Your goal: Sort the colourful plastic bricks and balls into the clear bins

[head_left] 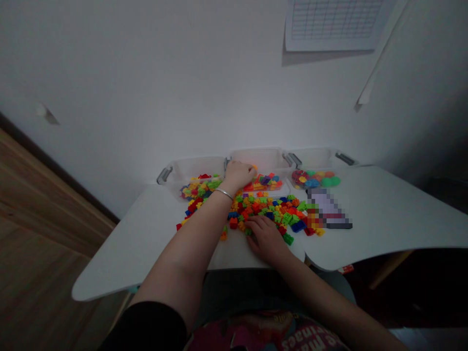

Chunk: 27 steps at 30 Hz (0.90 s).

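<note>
My left hand [238, 175] reaches across the pile to the middle clear bin [261, 158], its fingers bent in a pinch. A bit of an orange building block [255, 167] shows at the fingertips. Below it, my right hand [266, 238] rests at the near edge of the pile of building blocks [288, 209], thumb and fingers apart. Its fingertips touch or hover just over an orange-yellow block [241, 226]; exact contact is hard to see. The blocks are red, orange, green, blue and yellow. My left forearm hides part of the pile.
A left clear bin [197, 165] holds mostly yellow and green pieces, and a right clear bin [310, 158] holds coloured balls. A pixelated flat device [329, 209] lies right of the pile on the white table [387, 209]. Behind stands a wall [183, 87] with a paper chart [329, 24].
</note>
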Each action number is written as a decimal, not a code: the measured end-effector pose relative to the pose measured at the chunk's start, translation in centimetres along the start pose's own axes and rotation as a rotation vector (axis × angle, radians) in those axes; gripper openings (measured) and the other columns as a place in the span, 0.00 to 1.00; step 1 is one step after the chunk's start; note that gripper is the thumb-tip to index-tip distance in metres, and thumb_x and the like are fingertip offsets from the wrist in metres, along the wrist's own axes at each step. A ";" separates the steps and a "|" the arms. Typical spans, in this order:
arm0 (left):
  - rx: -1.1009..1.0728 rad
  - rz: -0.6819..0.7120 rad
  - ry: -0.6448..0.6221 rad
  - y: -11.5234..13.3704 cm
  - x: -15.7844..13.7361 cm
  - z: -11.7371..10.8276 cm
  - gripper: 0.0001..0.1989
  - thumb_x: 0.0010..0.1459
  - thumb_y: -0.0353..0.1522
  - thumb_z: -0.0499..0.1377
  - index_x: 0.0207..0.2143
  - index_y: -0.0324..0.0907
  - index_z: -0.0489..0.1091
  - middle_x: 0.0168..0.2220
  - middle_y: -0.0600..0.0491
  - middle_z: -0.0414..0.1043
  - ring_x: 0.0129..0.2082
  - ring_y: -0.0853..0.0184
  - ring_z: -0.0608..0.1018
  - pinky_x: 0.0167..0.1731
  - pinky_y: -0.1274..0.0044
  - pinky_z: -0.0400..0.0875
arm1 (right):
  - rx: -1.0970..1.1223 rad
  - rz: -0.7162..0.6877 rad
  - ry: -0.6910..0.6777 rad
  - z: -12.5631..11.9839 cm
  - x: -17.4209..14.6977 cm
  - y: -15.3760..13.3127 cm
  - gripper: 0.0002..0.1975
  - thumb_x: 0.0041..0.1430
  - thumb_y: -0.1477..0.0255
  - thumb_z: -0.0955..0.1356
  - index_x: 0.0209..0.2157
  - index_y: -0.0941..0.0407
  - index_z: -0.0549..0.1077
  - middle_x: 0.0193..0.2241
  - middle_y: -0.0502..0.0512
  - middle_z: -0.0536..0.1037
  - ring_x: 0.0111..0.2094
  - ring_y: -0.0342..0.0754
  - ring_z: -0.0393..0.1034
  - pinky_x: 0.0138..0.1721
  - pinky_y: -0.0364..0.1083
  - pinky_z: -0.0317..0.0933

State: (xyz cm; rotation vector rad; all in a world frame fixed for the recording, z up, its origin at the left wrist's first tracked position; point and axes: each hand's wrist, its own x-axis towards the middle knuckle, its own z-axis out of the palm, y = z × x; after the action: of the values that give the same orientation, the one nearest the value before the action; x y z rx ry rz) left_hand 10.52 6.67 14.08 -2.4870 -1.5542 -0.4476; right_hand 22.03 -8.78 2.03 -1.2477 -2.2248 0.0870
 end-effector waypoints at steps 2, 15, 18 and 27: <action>0.052 0.001 0.000 0.1 -0.1 0.0 0.22 0.63 0.34 0.45 0.38 0.38 0.79 0.38 0.43 0.80 0.41 0.57 0.78 0.48 0.64 0.63 | 0.002 0.003 0.000 0.0 0.0 -0.1 0.17 0.56 0.75 0.66 0.49 0.58 0.73 0.50 0.61 0.75 0.52 0.57 0.65 0.57 0.57 0.59; -0.036 0.064 0.004 -0.8 -0.9 0.1 0.19 0.66 0.39 0.48 0.46 0.43 0.76 0.44 0.45 0.78 0.47 0.57 0.75 0.54 0.63 0.59 | 0.006 -0.003 0.001 0.2 0.0 -0.6 0.17 0.57 0.76 0.66 0.48 0.58 0.73 0.50 0.61 0.75 0.52 0.56 0.65 0.56 0.57 0.60; -0.121 0.092 0.061 -0.9 -1.4 -0.4 0.17 0.65 0.37 0.50 0.51 0.44 0.73 0.50 0.47 0.75 0.52 0.58 0.72 0.59 0.61 0.53 | 0.013 0.002 0.008 0.2 0.0 -0.7 0.18 0.56 0.76 0.66 0.49 0.61 0.71 0.49 0.62 0.75 0.52 0.56 0.65 0.56 0.57 0.61; -0.239 0.089 0.119 -1.4 -8.6 -2.5 0.13 0.63 0.35 0.54 0.45 0.41 0.74 0.45 0.47 0.73 0.47 0.61 0.73 0.51 0.68 0.66 | -0.005 0.000 0.130 0.6 -0.1 -0.3 0.22 0.54 0.76 0.65 0.52 0.60 0.69 0.49 0.63 0.74 0.52 0.57 0.65 0.57 0.58 0.60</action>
State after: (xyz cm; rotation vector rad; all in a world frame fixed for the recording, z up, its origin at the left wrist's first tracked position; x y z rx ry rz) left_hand 5.30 -0.72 13.43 -2.6333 -1.4121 -0.7937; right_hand 21.52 -8.88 1.57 -1.2202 -2.1145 -0.0001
